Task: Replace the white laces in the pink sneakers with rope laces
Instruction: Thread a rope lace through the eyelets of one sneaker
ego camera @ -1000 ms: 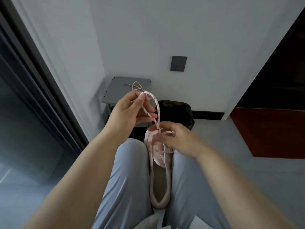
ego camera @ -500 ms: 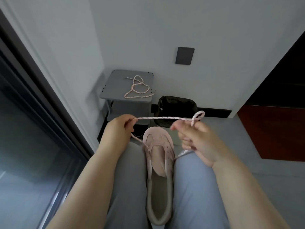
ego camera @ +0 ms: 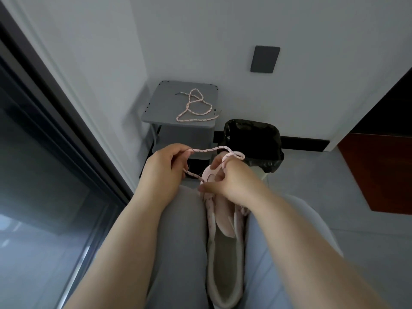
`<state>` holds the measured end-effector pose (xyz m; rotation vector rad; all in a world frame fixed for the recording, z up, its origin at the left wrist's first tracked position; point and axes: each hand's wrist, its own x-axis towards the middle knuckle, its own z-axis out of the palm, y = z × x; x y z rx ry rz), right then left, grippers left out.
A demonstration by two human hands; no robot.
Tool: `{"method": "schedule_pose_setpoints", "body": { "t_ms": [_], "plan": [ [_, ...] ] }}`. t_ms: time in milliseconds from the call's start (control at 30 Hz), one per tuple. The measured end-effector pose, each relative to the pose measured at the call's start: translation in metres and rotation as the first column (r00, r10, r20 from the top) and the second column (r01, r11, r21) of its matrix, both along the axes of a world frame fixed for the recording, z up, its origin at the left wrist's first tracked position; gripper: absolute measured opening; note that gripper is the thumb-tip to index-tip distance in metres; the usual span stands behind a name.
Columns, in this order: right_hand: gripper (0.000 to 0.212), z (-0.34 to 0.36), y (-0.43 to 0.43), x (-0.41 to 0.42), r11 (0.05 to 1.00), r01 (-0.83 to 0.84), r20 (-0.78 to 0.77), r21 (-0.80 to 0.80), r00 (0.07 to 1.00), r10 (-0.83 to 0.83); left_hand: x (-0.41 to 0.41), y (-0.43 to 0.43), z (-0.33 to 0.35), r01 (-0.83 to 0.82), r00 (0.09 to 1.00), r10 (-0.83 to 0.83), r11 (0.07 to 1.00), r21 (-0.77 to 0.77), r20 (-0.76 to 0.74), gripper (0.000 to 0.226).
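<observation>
Keeps the pink sneaker (ego camera: 225,241) wedged between the thighs at lower centre of the frame, heel toward the camera, toe pointing away. Pinches the rope lace (ego camera: 209,150) in the left hand (ego camera: 165,166), left of centre, fingers curled round it, with a slack span running rightward to the right hand (ego camera: 231,186). Carries a loop of the same lace round a finger of the right hand just above the toe, the other fingers curled down at the front eyelets; cannot tell whether the tip is already through a hole. Judging by the sag and the easy loop, handles as a light, limp, braided lace: fairly grippy, prone to twist, and apt to slide back out of an eyelet when left slack. Best taken close behind the stiff tip for threading, then lower down for pulling through. Rates the sneaker itself as light and soft-sided, likely to tilt under a tug; calls for the thighs' squeeze or a hand on the upper. Leaves a second rope lace (ego camera: 194,108) lying loose on the grey stool (ego camera: 160,108) at upper centre, beside a black-lined bin (ego camera: 252,143).
</observation>
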<state>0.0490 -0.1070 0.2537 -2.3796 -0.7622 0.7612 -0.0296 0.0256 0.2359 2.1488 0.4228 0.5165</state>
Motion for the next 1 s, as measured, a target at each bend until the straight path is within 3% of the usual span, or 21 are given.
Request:
{"method": "schedule_pose_setpoints", "body": {
  "t_ms": [67,233,333,400,500,600,767,900,967,1000],
  "plan": [
    [0.038,-0.004,0.000,-0.001,0.993,0.028,-0.007,0.118,1.000,-0.028,0.000,0.002,0.000,0.000,1.000,0.000,1.000,-0.018,-0.002,0.018],
    [0.011,-0.008,0.005,-0.002,0.994,-0.092,-0.059,0.065,0.994,0.096,-0.002,0.004,-0.001,-0.015,1.000,0.015,1.000,0.016,-0.006,0.016],
    [0.009,-0.008,-0.005,0.001,0.974,0.048,-0.094,0.219,0.995,-0.028,0.000,0.006,-0.001,-0.108,0.990,0.123,0.978,0.180,-0.075,0.020],
    [0.009,-0.007,-0.011,0.003,0.933,0.160,-0.171,0.322,0.979,-0.109,-0.002,0.005,0.003,-0.146,0.986,0.166,0.939,0.311,-0.036,0.040],
    [0.018,-0.004,-0.016,-0.002,0.915,0.143,-0.157,0.377,0.984,-0.089,-0.006,-0.009,0.011,0.114,0.984,-0.164,0.892,0.438,0.076,0.047],
    [0.013,-0.001,-0.018,-0.009,0.900,0.134,-0.137,0.415,0.987,-0.083,-0.009,-0.024,0.011,0.398,0.909,-0.415,0.848,0.350,-0.028,0.048],
    [0.007,-0.003,-0.026,-0.015,0.857,0.173,-0.144,0.486,0.983,-0.116,-0.010,-0.027,0.014,0.386,0.922,-0.375,0.910,0.148,-0.101,0.019],
    [0.003,-0.003,-0.031,-0.015,0.822,0.201,-0.128,0.534,0.979,-0.156,-0.017,-0.023,0.013,0.343,0.938,-0.323,0.919,0.197,-0.125,0.011],
    [0.009,0.001,-0.035,-0.013,0.750,0.296,-0.178,0.591,0.955,-0.237,-0.018,-0.017,0.011,0.341,0.938,-0.323,0.922,0.183,-0.124,0.008],
    [0.015,0.003,-0.037,-0.012,0.673,0.377,-0.289,0.637,0.926,-0.245,-0.018,-0.015,0.010,0.350,0.935,-0.327,0.914,0.207,-0.136,0.007]
  ]
}}
